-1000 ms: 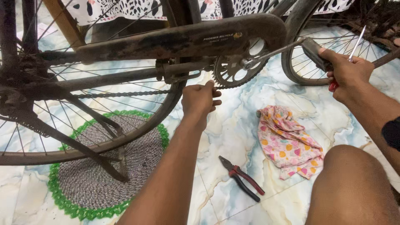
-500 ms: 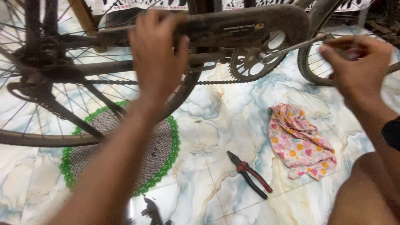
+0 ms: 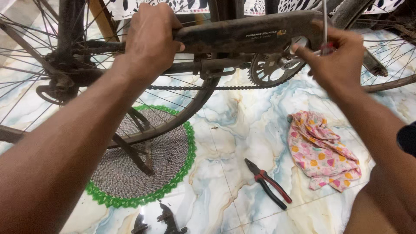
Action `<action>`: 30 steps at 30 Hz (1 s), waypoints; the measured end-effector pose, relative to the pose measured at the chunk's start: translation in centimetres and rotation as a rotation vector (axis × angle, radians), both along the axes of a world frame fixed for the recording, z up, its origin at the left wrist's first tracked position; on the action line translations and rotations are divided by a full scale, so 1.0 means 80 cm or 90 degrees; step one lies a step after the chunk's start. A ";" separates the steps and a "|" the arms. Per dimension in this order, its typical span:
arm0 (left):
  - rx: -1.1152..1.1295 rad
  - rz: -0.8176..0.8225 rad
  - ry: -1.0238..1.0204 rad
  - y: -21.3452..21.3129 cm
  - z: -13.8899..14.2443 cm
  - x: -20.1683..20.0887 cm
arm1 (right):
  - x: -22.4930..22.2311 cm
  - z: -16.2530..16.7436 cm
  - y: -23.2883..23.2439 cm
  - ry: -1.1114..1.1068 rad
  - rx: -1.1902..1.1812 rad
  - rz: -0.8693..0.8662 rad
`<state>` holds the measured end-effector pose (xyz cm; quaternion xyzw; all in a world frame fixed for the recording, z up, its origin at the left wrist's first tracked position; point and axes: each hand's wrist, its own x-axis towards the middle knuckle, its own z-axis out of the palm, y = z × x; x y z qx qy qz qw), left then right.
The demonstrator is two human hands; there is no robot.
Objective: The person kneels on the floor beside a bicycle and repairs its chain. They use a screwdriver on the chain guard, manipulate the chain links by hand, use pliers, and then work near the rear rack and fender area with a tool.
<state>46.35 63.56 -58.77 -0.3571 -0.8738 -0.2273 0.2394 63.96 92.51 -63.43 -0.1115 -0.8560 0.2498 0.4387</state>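
Observation:
An old dark bicycle stands across the top of the view, its worn black chain guard (image 3: 260, 37) above the chainring (image 3: 271, 71) and chain (image 3: 208, 87). My left hand (image 3: 149, 41) grips the left end of the chain guard. My right hand (image 3: 340, 60) is at the guard's right end next to the chainring, closed on a screwdriver (image 3: 325, 21) with a red handle whose thin metal shaft points upward. The rear wheel (image 3: 86, 108) fills the left side.
Red-handled pliers (image 3: 268, 184) lie on the marble-patterned floor (image 3: 234, 134). A pink patterned cloth (image 3: 323, 151) lies to their right. A round grey mat with a green border (image 3: 143, 169) sits under the kickstand. Dark metal parts (image 3: 160, 221) rest at the bottom edge.
My left hand rose from below the chain to grip the chain guard. My right hand moved in from the far right to the chainring end with the screwdriver.

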 end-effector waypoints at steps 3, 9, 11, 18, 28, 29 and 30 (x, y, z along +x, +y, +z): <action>-0.038 -0.015 0.021 -0.003 0.003 0.002 | -0.015 0.013 0.021 0.008 -0.093 0.028; -0.032 -0.058 0.038 -0.012 0.004 0.005 | -0.023 0.004 0.076 -0.002 -0.168 -0.018; -0.004 -0.075 0.034 -0.012 -0.001 0.004 | -0.020 -0.008 0.091 0.003 -0.192 -0.023; 0.286 -0.075 0.134 -0.001 -0.033 0.020 | 0.016 -0.075 0.058 -0.013 -0.227 -0.021; 0.763 -0.127 -0.714 0.036 -0.141 0.068 | 0.073 -0.137 -0.043 -0.261 -0.389 0.053; 0.774 -0.159 -0.731 0.038 -0.138 0.064 | 0.077 -0.141 -0.046 -0.275 -0.384 0.060; 0.766 -0.140 -0.739 0.041 -0.136 0.061 | 0.079 -0.144 -0.050 -0.289 -0.379 0.068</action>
